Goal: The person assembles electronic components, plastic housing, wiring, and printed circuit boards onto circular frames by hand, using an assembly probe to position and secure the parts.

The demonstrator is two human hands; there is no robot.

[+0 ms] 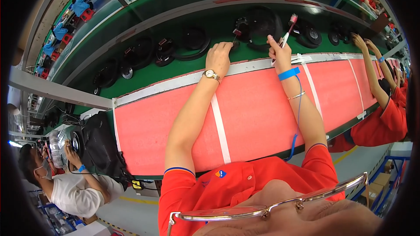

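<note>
My left hand [218, 57] is closed at the near edge of the green belt, fingertips pinched by a small dark piece I cannot make out. A large black headset-like unit [262, 26], a curved band with round parts, lies just beyond both hands, a small red-and-silver part on its left side. My right hand [280, 53] grips a slim white tool [285, 39] slanting up to the right, with a reddish tip. Its exact kind is unclear. A blue wrist strap [288, 74] with a coiled cord circles my right wrist.
More black units [140, 52] lie along the green belt [168, 71] on both sides. A pink worktop [253, 105] with white strips lies under my forearms. A black bag [103, 142] sits at its left end. Co-workers [74, 188] work at left and right; a metal post [61, 89] stands left.
</note>
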